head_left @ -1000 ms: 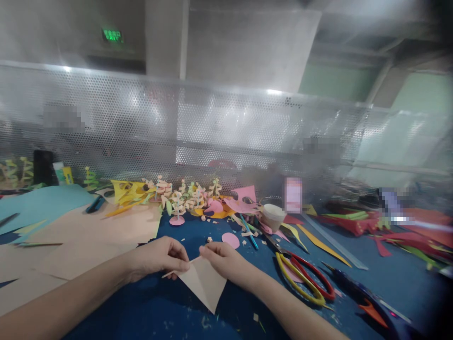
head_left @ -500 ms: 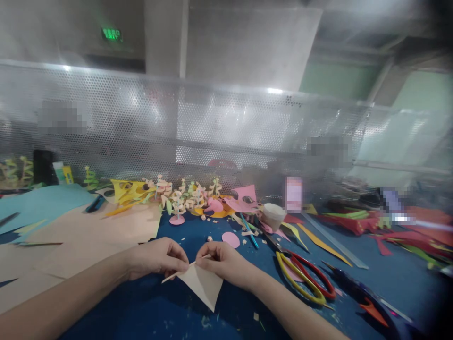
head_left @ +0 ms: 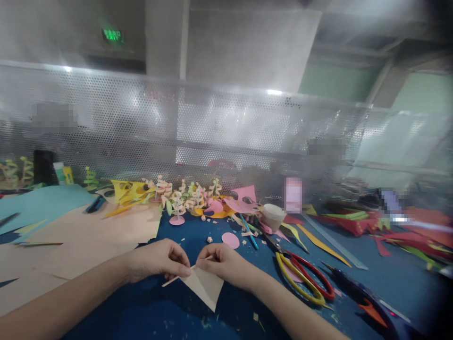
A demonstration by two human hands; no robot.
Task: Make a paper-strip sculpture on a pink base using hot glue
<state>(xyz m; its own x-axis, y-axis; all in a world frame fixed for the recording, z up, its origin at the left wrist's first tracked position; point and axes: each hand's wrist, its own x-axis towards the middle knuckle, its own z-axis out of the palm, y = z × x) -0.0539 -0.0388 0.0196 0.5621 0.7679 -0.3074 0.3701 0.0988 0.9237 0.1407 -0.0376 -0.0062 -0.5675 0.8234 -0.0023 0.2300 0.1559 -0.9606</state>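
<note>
1. While the left hand (head_left: 159,260) and right hand (head_left: 226,262) pinch a cream paper (head_left: 204,285) by its rolled edge, fingertips closed on it, it sits near centre, over a blue table (head_left: 141,314).
2. Pale sheets (head_left: 113,226) spread across the table's left; red-and-yellow-handled scissors (head_left: 316,289) lie right.
3. Beyond stands a perforated screen (head_left: 215,123); far left, an exit sign (head_left: 112,35) glows green.

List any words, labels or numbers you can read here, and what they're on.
"EXIT": green lit sign; characters above it too blurred.
Pink panel, purple panel: pixelated, unreadable.
Clear strip: any markings too small.
White-and-green tube: any label too blurred.
Held paper: no visible text.
</note>
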